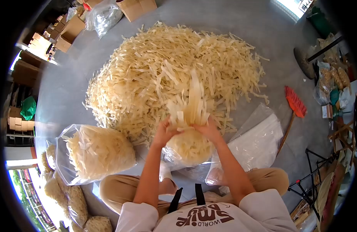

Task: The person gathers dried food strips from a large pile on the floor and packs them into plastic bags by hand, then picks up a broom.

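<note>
A bunch of flat, pale yellow dried strips (195, 101) stands up between my two hands. My left hand (165, 133) grips its left side, thumb turned inward, and my right hand (208, 130) closes on the right side. Right below them a clear plastic bag (170, 155), partly filled with the same strips, rests on the floor between my legs. The strips' lower ends run into the bag's mouth; my hands partly cover the rim. Beyond them spreads a large heap of loose strips (159, 65).
To my left lies a filled clear bag (103, 152). Flat empty plastic bags (257, 143) lie on my right, beside a red broom (295, 102). More packed bags (68, 197) sit at lower left, cardboard boxes (136, 8) at the back, and a black metal frame (311, 174) at right.
</note>
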`<action>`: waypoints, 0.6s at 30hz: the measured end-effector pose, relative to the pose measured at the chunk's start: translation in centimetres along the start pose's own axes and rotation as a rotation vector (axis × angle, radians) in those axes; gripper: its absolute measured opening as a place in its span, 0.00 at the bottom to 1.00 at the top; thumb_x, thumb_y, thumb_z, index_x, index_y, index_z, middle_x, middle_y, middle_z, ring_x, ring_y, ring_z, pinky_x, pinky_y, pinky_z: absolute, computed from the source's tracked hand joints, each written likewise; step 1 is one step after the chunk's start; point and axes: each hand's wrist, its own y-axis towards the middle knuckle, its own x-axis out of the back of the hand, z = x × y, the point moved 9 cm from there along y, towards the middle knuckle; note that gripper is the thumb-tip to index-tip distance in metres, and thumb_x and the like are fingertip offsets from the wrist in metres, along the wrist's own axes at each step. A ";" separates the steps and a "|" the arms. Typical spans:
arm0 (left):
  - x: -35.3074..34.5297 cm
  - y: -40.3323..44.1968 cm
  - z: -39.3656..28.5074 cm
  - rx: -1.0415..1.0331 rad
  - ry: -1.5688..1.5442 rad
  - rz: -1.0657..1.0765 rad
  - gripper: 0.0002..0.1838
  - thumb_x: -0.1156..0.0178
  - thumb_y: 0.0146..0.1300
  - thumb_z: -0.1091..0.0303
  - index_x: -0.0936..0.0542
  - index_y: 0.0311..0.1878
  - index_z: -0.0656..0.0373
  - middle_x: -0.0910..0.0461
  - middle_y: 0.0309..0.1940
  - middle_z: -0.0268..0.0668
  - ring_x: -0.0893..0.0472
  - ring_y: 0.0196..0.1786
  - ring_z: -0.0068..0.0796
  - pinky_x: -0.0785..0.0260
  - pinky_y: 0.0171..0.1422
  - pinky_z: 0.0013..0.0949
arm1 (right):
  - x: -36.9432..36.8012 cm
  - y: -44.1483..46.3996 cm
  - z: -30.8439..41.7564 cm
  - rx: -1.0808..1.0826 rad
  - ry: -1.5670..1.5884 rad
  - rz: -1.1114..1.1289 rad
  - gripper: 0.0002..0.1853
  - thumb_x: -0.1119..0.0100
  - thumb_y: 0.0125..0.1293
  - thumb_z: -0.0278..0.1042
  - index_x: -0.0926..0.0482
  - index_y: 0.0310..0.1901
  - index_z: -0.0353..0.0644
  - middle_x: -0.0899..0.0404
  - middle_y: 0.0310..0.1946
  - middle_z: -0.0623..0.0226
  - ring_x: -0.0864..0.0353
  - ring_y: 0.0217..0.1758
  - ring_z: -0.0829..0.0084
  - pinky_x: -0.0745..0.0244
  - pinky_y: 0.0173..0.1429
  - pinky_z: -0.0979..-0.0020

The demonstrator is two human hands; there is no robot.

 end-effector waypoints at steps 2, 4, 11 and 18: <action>-0.9 -2.7 7.3 0.166 0.129 -0.039 0.37 0.33 0.38 0.75 0.35 0.58 0.64 0.24 0.46 0.40 0.25 0.48 0.30 0.34 0.55 0.32 | 0.3 -2.6 -5.3 -0.161 -0.402 -0.007 0.44 0.30 0.40 0.35 0.41 0.60 0.36 0.27 0.48 0.52 0.26 0.50 0.62 0.30 0.52 0.65; -1.6 -4.6 13.3 0.254 0.285 -0.022 0.42 0.30 0.35 0.70 0.37 0.59 0.65 0.26 0.49 0.44 0.27 0.52 0.35 0.36 0.57 0.34 | 0.4 -4.1 -9.9 -0.140 -0.540 0.036 0.47 0.29 0.38 0.36 0.43 0.61 0.36 0.31 0.51 0.48 0.29 0.53 0.58 0.33 0.55 0.64; -1.3 -5.5 6.9 0.097 0.724 -0.181 0.45 0.28 0.34 0.63 0.37 0.59 0.64 0.35 0.56 0.54 0.35 0.59 0.49 0.40 0.61 0.41 | -2.0 -5.9 -6.4 0.149 -1.070 -0.004 0.54 0.28 0.33 0.33 0.50 0.64 0.37 0.41 0.55 0.36 0.37 0.58 0.46 0.38 0.60 0.62; 6.9 -5.4 7.8 0.090 0.335 -0.562 0.28 0.34 0.43 0.64 0.27 0.50 0.64 0.23 0.44 0.45 0.23 0.46 0.41 0.33 0.52 0.35 | 1.3 -3.4 -1.4 0.088 -0.857 0.054 0.29 0.35 0.44 0.34 0.29 0.51 0.36 0.25 0.42 0.50 0.26 0.45 0.56 0.30 0.50 0.63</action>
